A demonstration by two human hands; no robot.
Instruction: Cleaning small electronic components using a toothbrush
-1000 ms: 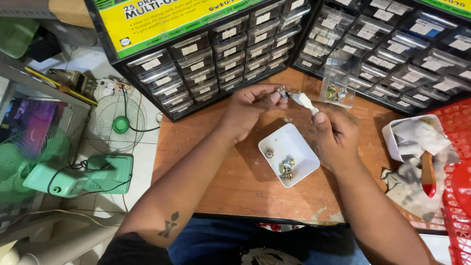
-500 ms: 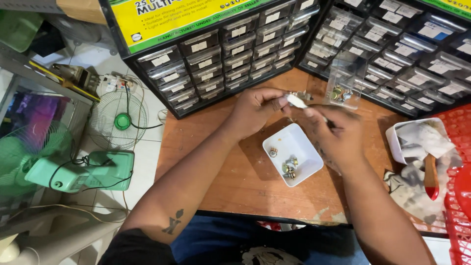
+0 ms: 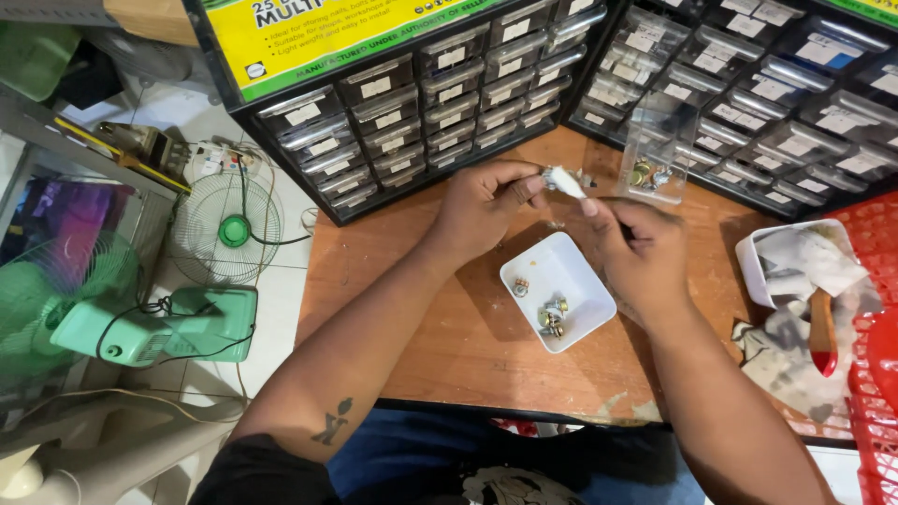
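White tray (image 3: pixel 578 271) now nearer; both hands' fingers (image 3: pixel 533 187) pinching small metal part (image 3: pixel 564 180).

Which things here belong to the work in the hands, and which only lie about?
In use: left hand; right hand; small white-tipped metal part; white rectangular plastic tray with metal parts.

Lying about: green electric fan; red-handled tool; clear plastic drawer.

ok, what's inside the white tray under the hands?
White tray: one small metal part near its left edge and a cluster of metal parts lower down. Too small to tell their kind. The rest of the floor is bare; neither hand covers it.
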